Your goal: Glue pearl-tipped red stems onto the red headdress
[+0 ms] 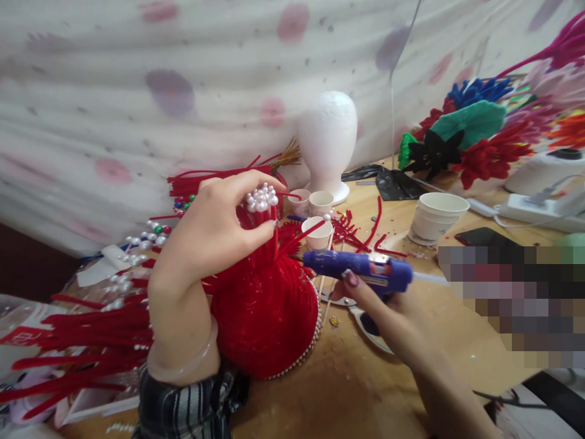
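Observation:
My left hand (201, 225) is closed around a bunch of red pipe cleaners (264, 247) topped with a cluster of white pearl beads (262, 197). The bunch stands at the top of a red dome-shaped piece (267, 317), whose lower edge is trimmed with a string of small pearls (315, 332). In my right hand (375, 308) is a blue hot glue gun (356, 266), gripped by its handle, with a clear glue stick coming out of its back. The gun's nozzle points left and sits close beside the base of the bunch; I cannot tell if it touches.
A white foam head (328, 143) stands at the back. Paper cups (436, 216) and red pipe cleaner scraps (377, 225) lie around the table. At right are fuzzy flowers (493, 152), a power strip (543, 210) and a phone (487, 236). Red beaded stems (105, 329) pile up at left.

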### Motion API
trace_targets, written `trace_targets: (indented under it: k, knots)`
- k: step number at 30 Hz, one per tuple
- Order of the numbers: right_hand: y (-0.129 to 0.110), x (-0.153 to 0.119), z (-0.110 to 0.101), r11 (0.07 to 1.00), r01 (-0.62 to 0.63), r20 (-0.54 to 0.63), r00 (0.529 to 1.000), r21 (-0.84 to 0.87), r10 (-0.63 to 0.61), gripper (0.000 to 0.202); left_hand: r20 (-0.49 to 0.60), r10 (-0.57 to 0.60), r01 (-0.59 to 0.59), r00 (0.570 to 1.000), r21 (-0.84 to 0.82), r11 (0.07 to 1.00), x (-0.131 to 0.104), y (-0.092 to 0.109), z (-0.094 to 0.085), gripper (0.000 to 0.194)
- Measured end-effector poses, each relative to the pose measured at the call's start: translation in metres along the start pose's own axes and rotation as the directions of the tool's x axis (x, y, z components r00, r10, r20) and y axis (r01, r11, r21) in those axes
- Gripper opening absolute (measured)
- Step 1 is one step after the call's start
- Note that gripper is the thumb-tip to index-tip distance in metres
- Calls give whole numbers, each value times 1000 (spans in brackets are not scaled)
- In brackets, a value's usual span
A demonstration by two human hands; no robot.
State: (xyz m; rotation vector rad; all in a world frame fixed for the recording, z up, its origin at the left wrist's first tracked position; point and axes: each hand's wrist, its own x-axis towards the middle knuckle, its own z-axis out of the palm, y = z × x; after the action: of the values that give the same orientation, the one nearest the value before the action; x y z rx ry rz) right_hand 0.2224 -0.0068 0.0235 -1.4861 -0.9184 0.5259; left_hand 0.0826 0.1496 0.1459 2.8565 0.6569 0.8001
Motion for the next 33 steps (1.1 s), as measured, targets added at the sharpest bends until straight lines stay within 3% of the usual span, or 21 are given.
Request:
trace_targets:
  k: [4, 6, 8, 11, 16, 20, 25, 33]
  knots:
    - [13, -17, -40, 973, -145, -249, 964, -181, 97, 43, 4, -10, 10, 1000, 7, 1000, 0, 0, 0, 34]
    - [24, -23, -62, 901, -274, -373, 917, -338, 139, 47, 3, -11, 11, 1000, 8, 1000, 0, 0, -1, 34]
    - [35, -25, -81, 809, -348, -418, 897, -475, 140, 49, 8, -9, 9, 1000, 7, 1000, 0, 0, -1, 34]
    - [47, -21, -97, 723, -304, -338, 935, -620, 103, 47, 13, 1, -1, 1000, 7, 1000, 1, -1, 0, 35]
    - [53, -11, -100, 661, -219, -225, 971, -718, 78, 42, 14, -3, 3, 1000, 20, 1000, 1, -2, 0, 34]
    - [59, -12, -102, 620, -184, -206, 978, -763, 36, 41, 22, -6, 5, 1000, 39, 999, 0, -1, 0, 35]
    - [66, -20, -112, 583, -229, -255, 966, -780, 38, 39, 9, 13, -13, 1000, 34, 999, -2, -3, 1, 36]
    - [62, -23, -114, 562, -204, -238, 971, -802, 13, 35, 13, 22, -22, 1000, 19, 1000, -3, -3, 0, 34]
